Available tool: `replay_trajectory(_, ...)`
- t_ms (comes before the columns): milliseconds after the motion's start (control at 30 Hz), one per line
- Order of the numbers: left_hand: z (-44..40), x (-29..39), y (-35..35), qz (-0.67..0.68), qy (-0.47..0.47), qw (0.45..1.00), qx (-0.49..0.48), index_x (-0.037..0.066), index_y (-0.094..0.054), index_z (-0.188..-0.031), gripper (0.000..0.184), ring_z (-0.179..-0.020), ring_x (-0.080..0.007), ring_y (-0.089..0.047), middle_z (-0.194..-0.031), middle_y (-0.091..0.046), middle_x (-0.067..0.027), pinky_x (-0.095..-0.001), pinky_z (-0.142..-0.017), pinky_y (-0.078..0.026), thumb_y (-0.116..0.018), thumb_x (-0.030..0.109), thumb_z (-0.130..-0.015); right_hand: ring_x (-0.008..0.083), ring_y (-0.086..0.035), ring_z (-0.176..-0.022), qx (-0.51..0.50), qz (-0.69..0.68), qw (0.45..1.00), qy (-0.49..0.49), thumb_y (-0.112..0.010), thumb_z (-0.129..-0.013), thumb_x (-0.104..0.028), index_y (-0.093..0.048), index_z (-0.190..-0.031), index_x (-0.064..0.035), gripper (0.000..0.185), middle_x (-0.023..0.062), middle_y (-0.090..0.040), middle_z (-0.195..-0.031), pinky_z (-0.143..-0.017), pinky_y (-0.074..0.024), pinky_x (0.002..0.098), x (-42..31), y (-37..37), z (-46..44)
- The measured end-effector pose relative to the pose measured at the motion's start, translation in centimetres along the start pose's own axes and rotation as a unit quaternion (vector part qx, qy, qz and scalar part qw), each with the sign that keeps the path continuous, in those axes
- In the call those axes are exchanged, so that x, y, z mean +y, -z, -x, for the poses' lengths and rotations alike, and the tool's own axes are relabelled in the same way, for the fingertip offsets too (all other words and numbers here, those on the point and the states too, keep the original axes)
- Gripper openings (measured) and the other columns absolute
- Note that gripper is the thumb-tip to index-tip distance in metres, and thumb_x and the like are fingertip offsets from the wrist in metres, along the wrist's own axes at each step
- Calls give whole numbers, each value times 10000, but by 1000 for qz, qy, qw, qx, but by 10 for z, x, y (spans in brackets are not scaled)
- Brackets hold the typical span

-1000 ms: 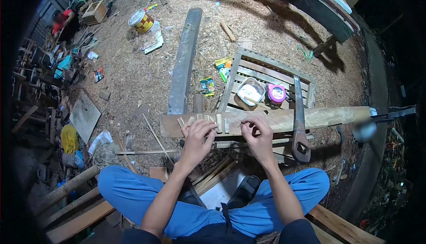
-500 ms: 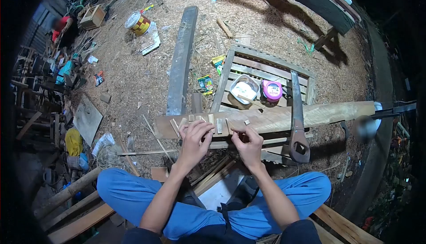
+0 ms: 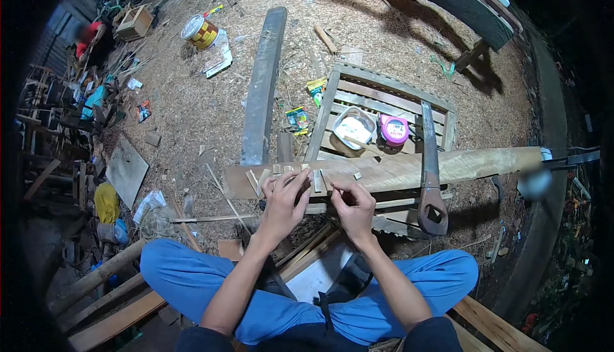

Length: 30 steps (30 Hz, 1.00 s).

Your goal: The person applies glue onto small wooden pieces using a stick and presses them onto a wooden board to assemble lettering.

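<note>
A long wooden plank (image 3: 473, 165) lies across in front of me, with several small wood pieces lined up on its left part. My right hand (image 3: 355, 208) pinches a thin wood strip (image 3: 325, 178) between thumb and fingers, just above the plank. Beside it, a short pale wood piece (image 3: 316, 180) rests on the plank. My left hand (image 3: 284, 203) is over the plank's left end, fingers spread and bent, the tips at the small pieces and partly covering them. A single wood chip (image 3: 357, 176) sits right of the strip.
A handsaw (image 3: 431, 179) lies across the plank. Behind it, a slatted wooden frame (image 3: 332, 106) carries a tub of white stuff (image 3: 354, 127) and a pink tape measure (image 3: 393, 131). A thick beam (image 3: 263, 86) and a paint bucket (image 3: 199, 33) stand farther off. Another person (image 3: 96, 42) is far left.
My left hand has shifted slightly, its fingers bending closer around the small pieces. The right hand has moved a little left and still pinches the strip.
</note>
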<state>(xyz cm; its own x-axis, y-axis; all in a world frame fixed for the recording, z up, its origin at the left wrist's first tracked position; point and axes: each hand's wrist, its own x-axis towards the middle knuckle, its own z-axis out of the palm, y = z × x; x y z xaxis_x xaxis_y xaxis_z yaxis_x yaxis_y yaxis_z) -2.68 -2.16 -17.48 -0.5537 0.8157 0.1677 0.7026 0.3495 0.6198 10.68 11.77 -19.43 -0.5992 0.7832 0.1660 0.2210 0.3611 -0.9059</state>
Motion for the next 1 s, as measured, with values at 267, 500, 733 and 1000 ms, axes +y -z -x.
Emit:
replay_trajectory(267, -3, 4, 3, -4, -2, 1000, -2, 107, -564, -1482, 525, -1283, -250, -547, -1262, -662, -113, -484, -1119, -269, -690, 175, -978, 228, -709, -790, 0, 15, 1000, 24, -786, -785, -22, -753, -905, -33, 125, 88, -750, -893, -700, -567, 339, -2, 0, 1)
replay_trajectory(500, -5, -1, 1, -4, 1, 1000, -2, 112, -557, -1487, 540, -1301, -258, -529, -1271, -650, -132, -501, -1128, -260, -691, 161, -967, 265, -671, -848, -51, 118, 981, 144, -811, -720, -43, -723, -901, -54, 201, 61, -750, -944, -722, -556, 390, 7, 10, 2)
replay_trajectory(733, -6, -3, 0, -7, -3, 1000, 2, 111, -562, -1479, 537, -1310, -268, -518, -1276, -645, -137, -502, -1134, -255, -696, 158, -961, 249, -653, -915, -77, 202, 944, 250, -804, -717, -83, -697, -948, -79, 254, 9, -738, -1047, -750, -547, 397, 8, 15, 4)
replay_trajectory(1000, -5, -2, 3, -15, 2, 1000, -17, 97, -598, -1451, 504, -1352, -236, -521, -1332, -658, -97, -477, -1151, -242, -701, 170, -962, 242, -650, -917, -89, 210, 940, 256, -798, -719, -96, -702, -955, -96, 255, 3, -740, -1064, -738, -541, 376, 7, 23, 12)
